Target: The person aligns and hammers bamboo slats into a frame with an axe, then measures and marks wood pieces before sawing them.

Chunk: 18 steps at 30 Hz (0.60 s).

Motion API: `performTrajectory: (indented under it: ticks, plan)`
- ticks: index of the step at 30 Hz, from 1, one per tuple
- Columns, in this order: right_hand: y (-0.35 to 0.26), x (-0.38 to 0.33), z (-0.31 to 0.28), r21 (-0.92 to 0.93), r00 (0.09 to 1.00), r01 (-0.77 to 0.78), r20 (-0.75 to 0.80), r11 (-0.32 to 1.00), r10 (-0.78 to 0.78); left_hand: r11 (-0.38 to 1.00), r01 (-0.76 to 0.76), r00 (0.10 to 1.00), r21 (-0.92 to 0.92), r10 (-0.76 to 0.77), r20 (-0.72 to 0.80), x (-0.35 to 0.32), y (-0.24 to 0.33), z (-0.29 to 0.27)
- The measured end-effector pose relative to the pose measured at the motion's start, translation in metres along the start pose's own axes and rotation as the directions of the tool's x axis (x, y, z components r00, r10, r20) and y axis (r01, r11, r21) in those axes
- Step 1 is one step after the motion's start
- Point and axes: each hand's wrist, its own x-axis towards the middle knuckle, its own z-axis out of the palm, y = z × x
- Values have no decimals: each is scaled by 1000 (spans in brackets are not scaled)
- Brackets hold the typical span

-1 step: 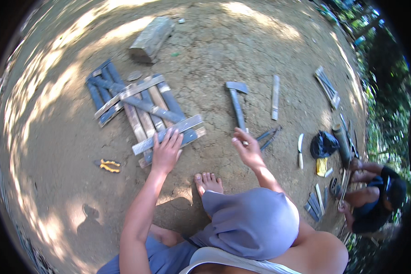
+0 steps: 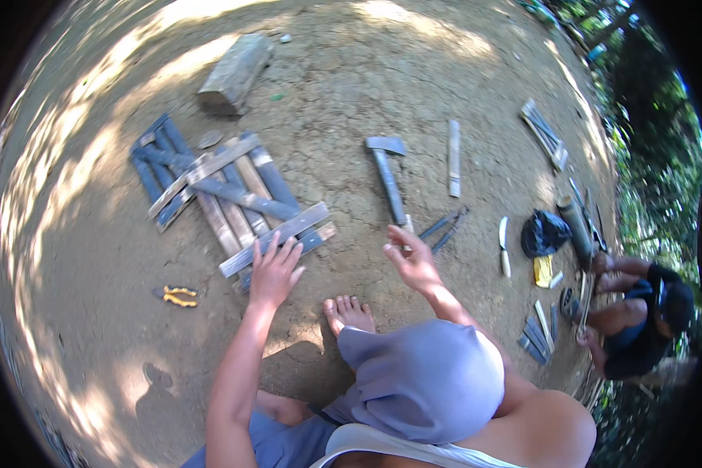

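A slatted panel of dark and pale wooden strips [image 2: 246,222] lies on the dirt ahead to my left, with crosspieces and a diagonal brace. My left hand [image 2: 273,273] rests its spread fingers on the nearest crosspiece. Above the ground to the right of it is my right hand [image 2: 412,261], fingers apart and curved, with nothing visible held. Just beyond those fingertips lies an axe [image 2: 388,179], head pointing away. Long-handled pincers [image 2: 446,231] lie beside that hand, partly hidden by it. A small pale piece [image 2: 408,224] shows near the axe handle's end.
Another slatted piece [image 2: 162,160] touches the panel's far left. Beyond lies a wooden block [image 2: 234,74]; yellow-handled pliers [image 2: 178,296] are at left. Rightward are a loose strip [image 2: 454,160], a knife [image 2: 505,248], a black bag [image 2: 544,234] and a crouching person [image 2: 639,324].
The whole view has shifted, so the ground things sit further left. My left hand has drawn slightly back toward me on the crosspiece. My right hand's fingers look a little more spread.
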Motion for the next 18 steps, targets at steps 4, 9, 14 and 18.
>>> performTrajectory:
  ticks: [4, 9, 14, 18]
  plan:
    - [49, -67, -57, -131, 990, -137, -60, 982, 130, 965, 164, 933, -204, -219, -286, 0, -14, 1]
    - [160, -129, -188, -155, 842, -412, -442, 898, 310, 607, 778, 591, -163, -795, -136, -24, -111, 31]
    - [204, -119, -306, 216, 567, -587, -578, 780, 587, -29, 568, 371, -822, -883, 288, -23, -140, 52]
    - [255, -105, -423, 387, 456, -566, -588, 728, 668, -191, 546, 355, -815, -829, 433, 6, -130, 18]
